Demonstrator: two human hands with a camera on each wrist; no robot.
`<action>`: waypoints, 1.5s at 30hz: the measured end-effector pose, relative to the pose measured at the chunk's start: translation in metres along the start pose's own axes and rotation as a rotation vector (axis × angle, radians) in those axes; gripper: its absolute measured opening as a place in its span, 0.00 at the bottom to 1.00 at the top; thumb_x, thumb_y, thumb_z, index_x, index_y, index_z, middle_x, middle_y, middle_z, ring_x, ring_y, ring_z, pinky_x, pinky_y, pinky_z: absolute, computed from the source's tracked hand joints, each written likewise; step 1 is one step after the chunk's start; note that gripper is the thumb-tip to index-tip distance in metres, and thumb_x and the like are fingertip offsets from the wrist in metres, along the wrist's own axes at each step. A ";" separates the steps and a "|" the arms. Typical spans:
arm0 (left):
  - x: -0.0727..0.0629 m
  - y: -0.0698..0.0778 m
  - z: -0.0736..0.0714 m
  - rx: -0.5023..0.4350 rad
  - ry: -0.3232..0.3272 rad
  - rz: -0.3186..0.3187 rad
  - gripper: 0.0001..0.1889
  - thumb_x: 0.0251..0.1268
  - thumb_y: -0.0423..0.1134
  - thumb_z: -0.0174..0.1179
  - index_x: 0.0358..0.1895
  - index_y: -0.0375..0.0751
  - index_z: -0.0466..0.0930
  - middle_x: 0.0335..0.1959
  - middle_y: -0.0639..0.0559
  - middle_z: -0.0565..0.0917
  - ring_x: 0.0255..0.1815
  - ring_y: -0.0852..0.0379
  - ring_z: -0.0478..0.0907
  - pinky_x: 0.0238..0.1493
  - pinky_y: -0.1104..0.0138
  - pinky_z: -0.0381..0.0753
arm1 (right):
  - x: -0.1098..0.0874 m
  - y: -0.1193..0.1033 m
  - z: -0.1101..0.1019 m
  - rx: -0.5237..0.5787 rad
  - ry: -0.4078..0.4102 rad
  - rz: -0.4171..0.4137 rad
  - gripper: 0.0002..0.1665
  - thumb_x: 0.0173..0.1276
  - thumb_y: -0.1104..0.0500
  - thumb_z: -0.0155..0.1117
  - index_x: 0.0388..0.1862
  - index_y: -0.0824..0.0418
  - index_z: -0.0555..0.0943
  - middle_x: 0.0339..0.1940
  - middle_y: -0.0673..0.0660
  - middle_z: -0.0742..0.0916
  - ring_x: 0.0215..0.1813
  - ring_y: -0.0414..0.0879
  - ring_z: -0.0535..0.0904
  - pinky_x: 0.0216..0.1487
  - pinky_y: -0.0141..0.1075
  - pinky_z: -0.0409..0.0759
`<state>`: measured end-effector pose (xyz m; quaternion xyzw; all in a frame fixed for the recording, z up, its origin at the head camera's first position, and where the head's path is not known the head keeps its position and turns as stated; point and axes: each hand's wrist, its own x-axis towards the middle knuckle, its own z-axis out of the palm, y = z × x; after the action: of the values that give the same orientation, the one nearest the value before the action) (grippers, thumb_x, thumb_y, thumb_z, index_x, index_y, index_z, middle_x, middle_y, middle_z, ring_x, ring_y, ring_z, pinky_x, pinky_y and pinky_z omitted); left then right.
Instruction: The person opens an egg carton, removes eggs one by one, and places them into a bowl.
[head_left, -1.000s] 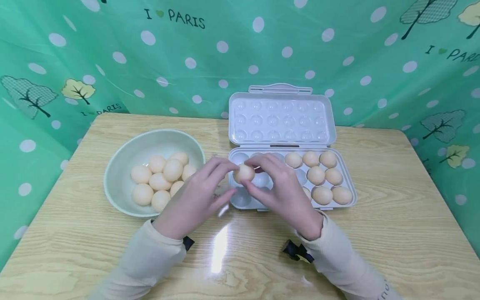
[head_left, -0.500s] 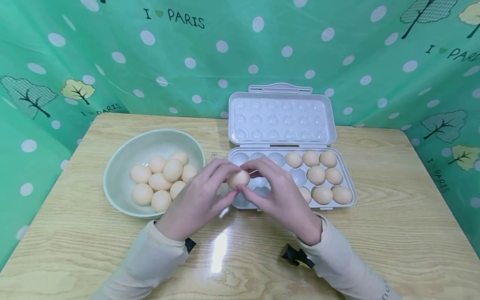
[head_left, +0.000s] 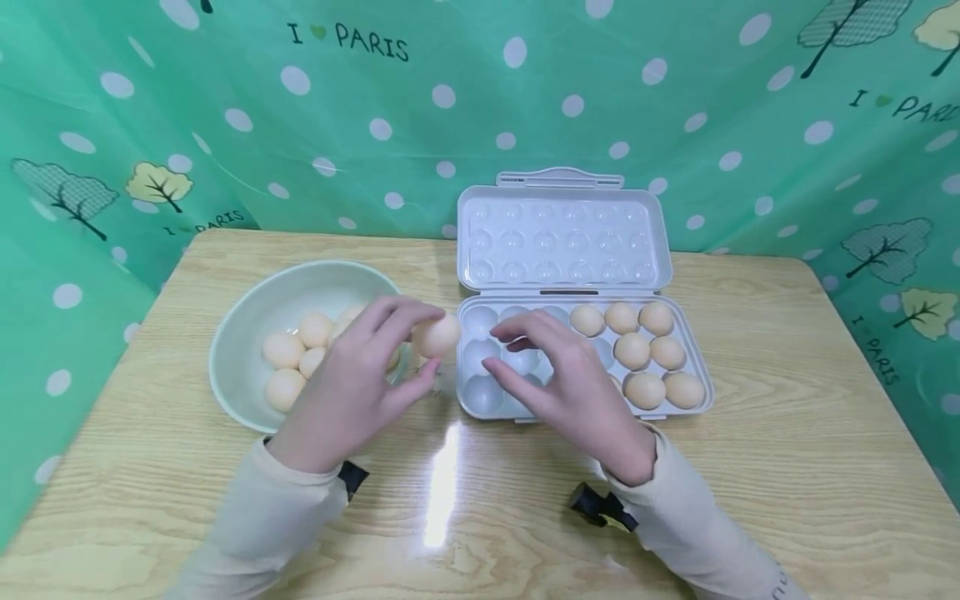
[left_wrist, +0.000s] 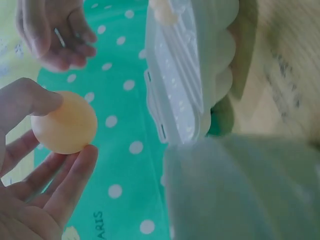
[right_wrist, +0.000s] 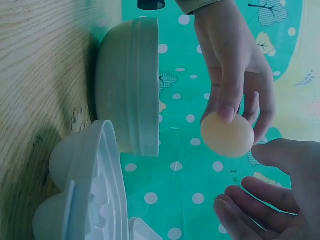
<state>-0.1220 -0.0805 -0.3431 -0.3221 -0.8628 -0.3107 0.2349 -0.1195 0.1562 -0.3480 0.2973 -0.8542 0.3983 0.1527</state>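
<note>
The egg carton (head_left: pixel 562 227) is partly filled; more eggs (head_left: pixel 282 350) are left in the bowl (head_left: pixel 234 346).
Near the frame's centre, one egg (head_left: pixel 437 336) is pinched by the left hand (head_left: pixel 341 383); nothing is held by the right hand (head_left: pixel 576 383), its fingers parted. Carton-right is stocked, while hollows (head_left: pixel 482 394) toward picture-left are seen bare (some are hidden by the hand).

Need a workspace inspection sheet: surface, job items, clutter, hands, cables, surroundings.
Surface: wood-grain table, bright reflection near the front.
Job items: pale green bowl holding loose eggs; egg box partly filled, lid raised.
Clutter: nothing seen.
Hands: left hand pinches one egg between bowl and box; right hand holds nothing, above the box.
Cables: nothing seen.
Surroundings: green dotted curtain behind and at both sides.
</note>
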 end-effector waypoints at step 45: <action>-0.006 -0.028 -0.013 0.133 -0.356 -0.524 0.20 0.61 0.35 0.66 0.56 0.36 0.76 0.47 0.39 0.79 0.40 0.42 0.80 0.42 0.49 0.80 | 0.002 0.025 -0.001 -0.135 -0.109 0.057 0.08 0.69 0.61 0.65 0.46 0.61 0.83 0.42 0.53 0.85 0.46 0.48 0.81 0.49 0.40 0.82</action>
<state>-0.1349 -0.1093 -0.3487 -0.1223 -0.9623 -0.2424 0.0127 -0.1366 0.1688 -0.3606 0.2831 -0.8942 0.3274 0.1142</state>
